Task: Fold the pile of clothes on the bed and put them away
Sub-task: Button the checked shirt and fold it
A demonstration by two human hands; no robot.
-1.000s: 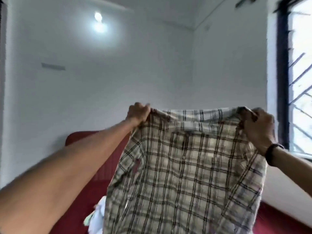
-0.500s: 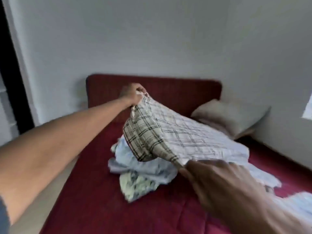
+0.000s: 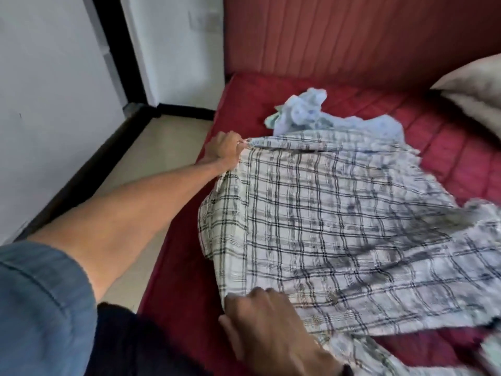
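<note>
Plaid fabric fills the middle of the view: a checked shirt (image 3: 339,234), cream with dark lines, lies spread across the red mattress (image 3: 447,147) of the bed, its right part smeared by motion blur. The left hand (image 3: 223,150) is at the shirt's far left corner, arm stretched out from a rolled blue sleeve (image 3: 40,308), and its fingers (image 3: 238,142) are curled in and pinching the cloth at that corner. The right hand (image 3: 271,329) is at the near edge, its fingers (image 3: 254,297) bent down onto the shirt's near left corner; whether they pinch the cloth or only press on it cannot be told, as the hand is blurred and its tips are hidden against the fabric.

Just beyond the shirt's far edge sits a crumpled heap of pale blue clothes (image 3: 306,112), partly covered by the shirt. A grey pillow (image 3: 477,88) lies at the far right, against the padded red headboard (image 3: 352,36). To the left of the bed runs a strip of pale floor (image 3: 162,147) with a black skirting line along the white wall (image 3: 48,90).
</note>
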